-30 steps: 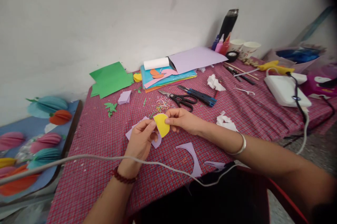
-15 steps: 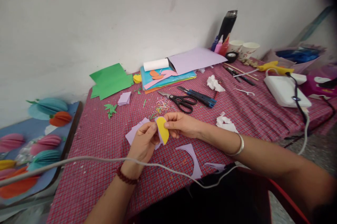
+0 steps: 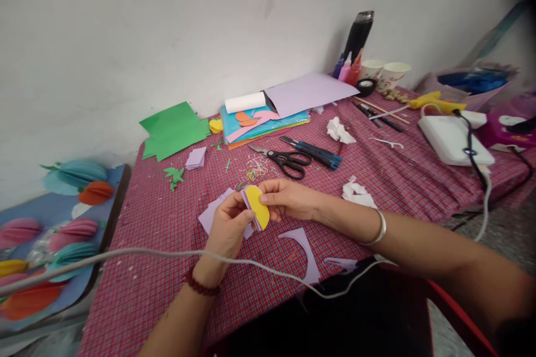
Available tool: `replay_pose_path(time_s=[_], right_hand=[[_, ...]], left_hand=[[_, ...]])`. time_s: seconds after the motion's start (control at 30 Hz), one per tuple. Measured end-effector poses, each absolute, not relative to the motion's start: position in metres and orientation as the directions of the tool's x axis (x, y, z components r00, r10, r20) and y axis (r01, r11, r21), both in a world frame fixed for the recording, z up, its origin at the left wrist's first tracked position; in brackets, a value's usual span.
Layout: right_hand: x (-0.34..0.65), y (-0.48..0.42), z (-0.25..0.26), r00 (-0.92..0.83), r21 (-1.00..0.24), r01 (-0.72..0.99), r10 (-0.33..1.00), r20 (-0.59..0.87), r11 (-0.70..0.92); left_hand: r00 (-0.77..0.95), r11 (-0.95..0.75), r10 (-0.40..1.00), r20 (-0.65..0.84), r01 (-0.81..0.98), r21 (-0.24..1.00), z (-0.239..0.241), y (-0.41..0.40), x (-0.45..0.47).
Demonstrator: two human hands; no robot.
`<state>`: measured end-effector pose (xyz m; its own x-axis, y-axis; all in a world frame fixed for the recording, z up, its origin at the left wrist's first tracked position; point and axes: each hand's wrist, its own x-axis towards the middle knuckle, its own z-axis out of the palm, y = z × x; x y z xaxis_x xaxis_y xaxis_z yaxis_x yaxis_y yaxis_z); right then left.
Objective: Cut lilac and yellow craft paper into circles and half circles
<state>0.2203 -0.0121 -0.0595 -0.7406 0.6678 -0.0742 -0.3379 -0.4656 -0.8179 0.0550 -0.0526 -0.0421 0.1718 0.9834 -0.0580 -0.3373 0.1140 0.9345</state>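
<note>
Between my two hands is a yellow half-oval paper piece point(image 3: 257, 209) lying against a layer of purple paper point(image 3: 247, 198). My left hand point(image 3: 230, 223) is closed on the purple paper, its thumb at the lower edge of the yellow piece. With thumb and fingers, my right hand point(image 3: 280, 199) pinches the yellow paper at its right side. Below them on the cloth lie purple paper sheets point(image 3: 210, 215), partly covered by my left hand. A curved purple offcut point(image 3: 307, 256) lies nearer to me.
Black-handled scissors point(image 3: 288, 162) and blue-handled cutters point(image 3: 318, 155) lie behind my hands, near shredded scraps. A white cable point(image 3: 167, 253) crosses in front of my left wrist. Green paper point(image 3: 173, 131) sits back left; a yellow glue gun point(image 3: 435, 102) and white box point(image 3: 454, 139) are right.
The left thumb has shifted lower along the yellow paper, and more of the purple layer's edge shows. My right hand keeps its pinch. The whole view has shifted slightly.
</note>
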Motion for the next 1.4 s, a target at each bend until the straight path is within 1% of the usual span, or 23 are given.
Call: replay_pose_path(time_s=[0.2,0.3,0.37,0.43,0.53,0.6,0.67,0.73,0.83,0.9,1.0,1.2,1.27,1.3,1.4], right_hand=[[0.221,-0.010,-0.065,-0.772,-0.803,-0.317,0.629,-0.090,-0.505],[0.222,-0.011,-0.063,-0.778,-0.803,-0.308,0.621,-0.097,-0.510],[0.221,-0.012,-0.061,-0.758,-0.826,-0.308,0.647,-0.087,-0.473],[0.218,-0.015,-0.058,-0.715,-0.873,-0.298,0.697,-0.064,-0.386],[0.213,-0.019,-0.057,-0.651,-0.937,-0.250,0.759,-0.025,-0.245],[0.211,-0.022,-0.056,-0.614,-0.944,-0.262,0.789,0.004,-0.199],[0.210,-0.024,-0.054,-0.597,-0.939,-0.298,0.801,0.042,-0.173],[0.212,-0.025,-0.052,-0.619,-0.942,-0.302,0.781,0.077,-0.147],[0.214,-0.027,-0.048,-0.675,-0.968,-0.217,0.736,0.056,-0.125],[0.214,-0.027,-0.046,-0.667,-0.980,-0.156,0.745,0.015,-0.121],[0.214,-0.027,-0.046,-0.611,-0.984,-0.137,0.792,-0.007,-0.114],[0.216,-0.024,-0.048,-0.582,-0.987,-0.160,0.808,0.090,-0.005],[0.218,-0.020,-0.047,-0.538,-0.983,-0.184,0.839,0.078,-0.027],[0.220,-0.017,-0.046,-0.485,-0.978,-0.206,0.872,0.066,-0.041],[0.230,-0.004,-0.043,-0.257,-0.951,-0.305,0.966,0.026,-0.055]], left_hand=[[0.180,0.109,0.983,-0.048,-0.347,0.931,-0.044,-0.053,0.056],[0.158,0.130,0.984,-0.079,-0.347,0.929,-0.041,-0.054,0.057],[0.137,0.152,0.984,-0.111,-0.340,0.928,-0.039,-0.054,0.057],[0.098,0.154,0.987,-0.129,-0.316,0.936,-0.039,-0.053,0.057],[0.046,0.136,0.991,-0.128,-0.231,0.963,-0.044,-0.051,0.056],[0.029,0.138,0.990,-0.135,-0.192,0.972,-0.047,-0.051,0.056],[0.038,0.171,0.985,-0.167,-0.190,0.967,-0.050,-0.051,0.057],[0.080,0.220,0.975,-0.207,-0.223,0.950,-0.050,-0.053,0.058],[0.158,0.287,0.955,-0.251,-0.278,0.917,-0.048,-0.054,0.059],[0.174,0.311,0.947,-0.269,-0.305,0.900,-0.046,-0.053,0.059],[0.151,0.314,0.948,-0.279,-0.312,0.897,-0.046,-0.050,0.057],[0.137,0.272,0.960,-0.244,-0.263,0.926,-0.046,-0.050,0.053],[0.134,0.250,0.966,-0.222,-0.248,0.936,-0.044,-0.050,0.052],[0.121,0.234,0.970,-0.210,-0.245,0.941,-0.043,-0.049,0.051],[0.049,0.199,0.980,-0.193,-0.242,0.949,-0.041,-0.048,0.048]])
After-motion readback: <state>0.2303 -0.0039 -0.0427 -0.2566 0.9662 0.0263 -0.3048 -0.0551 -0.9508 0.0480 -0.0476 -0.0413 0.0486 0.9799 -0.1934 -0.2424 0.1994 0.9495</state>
